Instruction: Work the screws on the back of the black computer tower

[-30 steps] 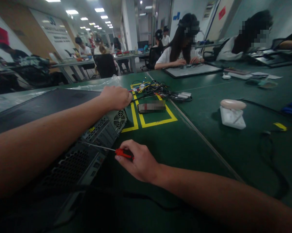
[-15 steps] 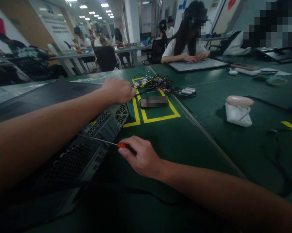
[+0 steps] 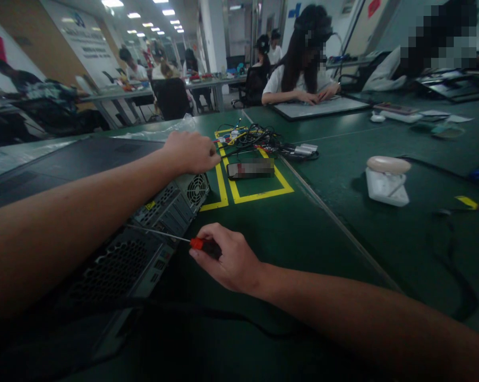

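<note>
A dark desktop computer case [image 3: 84,159] lies on the left of the table, its grey vented back panel [image 3: 160,236] facing right. In my right hand [image 3: 233,260] is a screwdriver [image 3: 197,243] with a red and black handle, gripped between thumb and curled fingers. Its thin metal shaft runs left to the back panel; my left forearm stands close above the tip, and I cannot tell whether it sits on a screw. My left hand [image 3: 191,152] is closed at the case's far back corner, above the round fan grille [image 3: 197,189]. What its fingers hold is hidden.
Beyond my hands lie a tangle of cables [image 3: 259,139] and a phone-like dark object [image 3: 249,168] by yellow tape [image 3: 263,196]. To the right stands an open white case [image 3: 387,183]. A dark strap [image 3: 223,313] crosses in front. Across the table a person [image 3: 303,69] works.
The screwdriver's handle has shifted slightly left and down, and more of its red part shows between my right fingers. My left hand stays at the case's corner. The whole view has shifted slightly.
</note>
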{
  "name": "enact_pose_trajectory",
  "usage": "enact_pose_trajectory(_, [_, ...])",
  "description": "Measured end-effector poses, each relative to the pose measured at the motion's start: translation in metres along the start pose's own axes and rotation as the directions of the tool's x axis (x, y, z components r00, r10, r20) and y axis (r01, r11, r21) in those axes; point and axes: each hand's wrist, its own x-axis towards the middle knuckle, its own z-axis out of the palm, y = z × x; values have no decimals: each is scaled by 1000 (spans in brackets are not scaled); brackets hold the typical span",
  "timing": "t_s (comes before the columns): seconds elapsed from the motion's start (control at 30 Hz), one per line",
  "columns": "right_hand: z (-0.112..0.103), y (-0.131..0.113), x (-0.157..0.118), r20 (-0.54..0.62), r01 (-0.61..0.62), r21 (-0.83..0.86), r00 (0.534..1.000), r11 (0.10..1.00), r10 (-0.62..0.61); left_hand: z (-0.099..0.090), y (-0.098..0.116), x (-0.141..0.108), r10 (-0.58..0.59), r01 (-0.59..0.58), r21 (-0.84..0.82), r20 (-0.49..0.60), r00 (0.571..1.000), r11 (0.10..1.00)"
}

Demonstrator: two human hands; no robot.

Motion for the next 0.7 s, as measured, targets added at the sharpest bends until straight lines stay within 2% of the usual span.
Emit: enact_pose_trajectory(0.7, [-1,-1,-2,38,-14,-7,999,1000,14,2,-2,2,-1,1,-11,8,1000,1000])
